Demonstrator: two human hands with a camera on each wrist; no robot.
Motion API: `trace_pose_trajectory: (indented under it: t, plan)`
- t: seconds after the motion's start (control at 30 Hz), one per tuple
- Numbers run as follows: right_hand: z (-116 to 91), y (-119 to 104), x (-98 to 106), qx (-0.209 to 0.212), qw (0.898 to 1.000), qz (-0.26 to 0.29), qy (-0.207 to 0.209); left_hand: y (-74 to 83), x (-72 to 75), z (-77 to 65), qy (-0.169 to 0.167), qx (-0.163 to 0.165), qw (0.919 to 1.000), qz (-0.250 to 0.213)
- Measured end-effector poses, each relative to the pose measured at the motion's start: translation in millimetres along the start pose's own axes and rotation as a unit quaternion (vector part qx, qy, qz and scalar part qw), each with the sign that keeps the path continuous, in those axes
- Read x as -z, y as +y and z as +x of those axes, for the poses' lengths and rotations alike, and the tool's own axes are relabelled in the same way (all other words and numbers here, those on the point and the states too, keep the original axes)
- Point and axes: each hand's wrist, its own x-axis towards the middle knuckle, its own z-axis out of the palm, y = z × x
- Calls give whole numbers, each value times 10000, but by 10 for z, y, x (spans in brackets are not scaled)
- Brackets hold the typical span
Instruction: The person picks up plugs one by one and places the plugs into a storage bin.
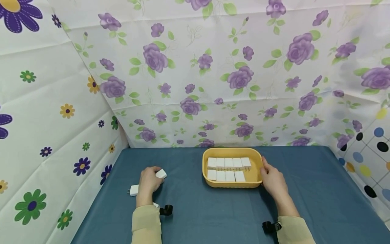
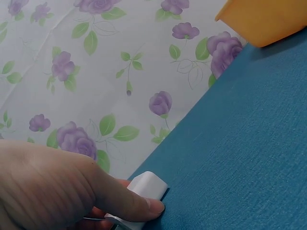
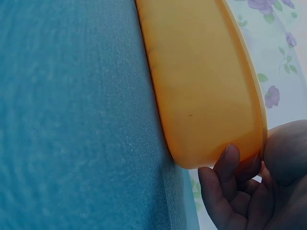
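Note:
My left hand (image 1: pixel 149 181) pinches a white plug-in charger (image 1: pixel 161 174) between thumb and fingers, low over the table at the left. In the left wrist view the thumb lies along the side of this charger (image 2: pixel 148 186). A second white charger (image 1: pixel 134 190), its metal prongs pointing left, lies beside that hand. With my right hand (image 1: pixel 273 179) I grip the right end of a yellow tray (image 1: pixel 233 184). The right wrist view shows fingers curled against the outer wall of the tray (image 3: pixel 206 86), with the thumb side at its rim.
Two rows of white chargers (image 1: pixel 228 162) stand in the tray, with bare tray floor at the right of the front row. Partly hidden behind the left wrist is a small white piece (image 1: pixel 156 205). Flowered sheets (image 1: pixel 189 67) hang behind the blue table (image 1: pixel 195 217).

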Motion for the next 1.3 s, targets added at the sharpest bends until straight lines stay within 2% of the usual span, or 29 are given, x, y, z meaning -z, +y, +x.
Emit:
trace_pose_trajectory:
  t: [0.17,0.57,0.83,1.3]
  plan:
    - [1,-2,2,14,10000,15,20,9,6,-6,62,-98,9999,24]
    - [3,-6,10,31,10000,32,-8,17,3,-7,1,-29,10000,-60]
    - [13,11,5,-11,9999,67,-77,15,-13,6,46,-160,9998,-120]
    - [3,11,15,17,10000,63,-70,29,-34,6,121,-166,9995,-242]
